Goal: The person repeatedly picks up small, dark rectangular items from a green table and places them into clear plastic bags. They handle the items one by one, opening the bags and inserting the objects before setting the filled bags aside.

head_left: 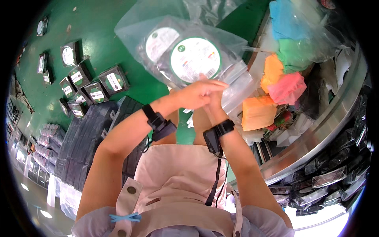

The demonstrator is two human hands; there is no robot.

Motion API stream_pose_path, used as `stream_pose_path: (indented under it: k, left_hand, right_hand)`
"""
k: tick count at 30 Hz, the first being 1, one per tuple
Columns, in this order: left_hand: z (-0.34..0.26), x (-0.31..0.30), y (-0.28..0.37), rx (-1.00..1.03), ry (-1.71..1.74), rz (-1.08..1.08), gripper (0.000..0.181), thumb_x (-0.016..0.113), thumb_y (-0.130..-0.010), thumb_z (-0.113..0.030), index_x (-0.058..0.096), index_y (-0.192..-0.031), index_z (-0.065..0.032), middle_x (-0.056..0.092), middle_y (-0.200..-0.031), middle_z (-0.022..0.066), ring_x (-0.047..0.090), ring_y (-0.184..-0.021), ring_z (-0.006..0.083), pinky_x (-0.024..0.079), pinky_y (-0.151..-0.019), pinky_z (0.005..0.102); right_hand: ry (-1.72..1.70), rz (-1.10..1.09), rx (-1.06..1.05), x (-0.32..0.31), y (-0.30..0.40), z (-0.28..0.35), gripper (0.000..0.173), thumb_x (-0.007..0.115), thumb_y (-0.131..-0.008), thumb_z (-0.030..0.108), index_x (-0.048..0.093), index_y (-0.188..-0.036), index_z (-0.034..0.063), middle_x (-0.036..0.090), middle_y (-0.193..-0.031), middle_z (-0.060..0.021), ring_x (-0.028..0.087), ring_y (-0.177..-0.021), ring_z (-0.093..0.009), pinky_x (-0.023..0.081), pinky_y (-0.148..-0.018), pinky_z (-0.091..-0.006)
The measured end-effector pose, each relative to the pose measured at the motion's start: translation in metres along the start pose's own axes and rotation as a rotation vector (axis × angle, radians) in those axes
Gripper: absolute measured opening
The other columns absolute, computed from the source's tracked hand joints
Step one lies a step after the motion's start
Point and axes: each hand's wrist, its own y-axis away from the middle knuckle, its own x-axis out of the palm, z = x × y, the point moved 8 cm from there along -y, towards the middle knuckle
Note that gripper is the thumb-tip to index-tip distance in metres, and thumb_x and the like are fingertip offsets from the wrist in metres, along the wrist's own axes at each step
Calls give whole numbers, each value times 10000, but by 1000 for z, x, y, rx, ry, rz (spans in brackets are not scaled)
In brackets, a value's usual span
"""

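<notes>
My left hand point(192, 95) crosses over my right hand point(215, 100), and the two touch at the near edge of a large clear plastic bag point(130, 32). Inside the bag are dark packages with a round white label point(195, 59), rimmed in green and printed, and a second round label point(161, 43) behind it. One fingertip reaches up against the lower rim of the front label. The fingers of my left hand stretch across the right one. My right hand's fingers are mostly hidden, so I cannot tell how firmly either hand grips the bag.
Several dark labelled packs point(114, 81) stand on the green floor point(97, 17) at the left, beside large dark wrapped bundles point(86, 142). At the right, orange packing point(259, 114) and mixed scraps lie inside a curved metal edge point(308, 139). Black wrapped packs point(328, 177) lie beyond it.
</notes>
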Motion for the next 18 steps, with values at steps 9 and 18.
stream_pose_path:
  k: [9, 18]
  left_hand:
    - [4, -45, 3, 74, 222, -237, 602, 390, -651, 123, 545, -1212, -32, 436, -1348, 99, 441, -1176, 134, 406, -819, 210]
    - [36, -144, 40, -176, -691, -671, 366, 449, -726, 47, 619, -1048, 14, 535, -1221, 167, 599, -972, 265, 475, -760, 323]
  right_hand:
    - [681, -102, -300, 13, -11, -3, 494, 673, -655, 77, 420, -1031, -118, 536, -997, -155, 554, -884, -186, 476, -713, -320]
    - [1766, 566, 245, 97, -18, -85, 393, 537, -822, 295, 577, -1077, -1, 589, -1086, -189, 551, -1040, -343, 448, -834, -436]
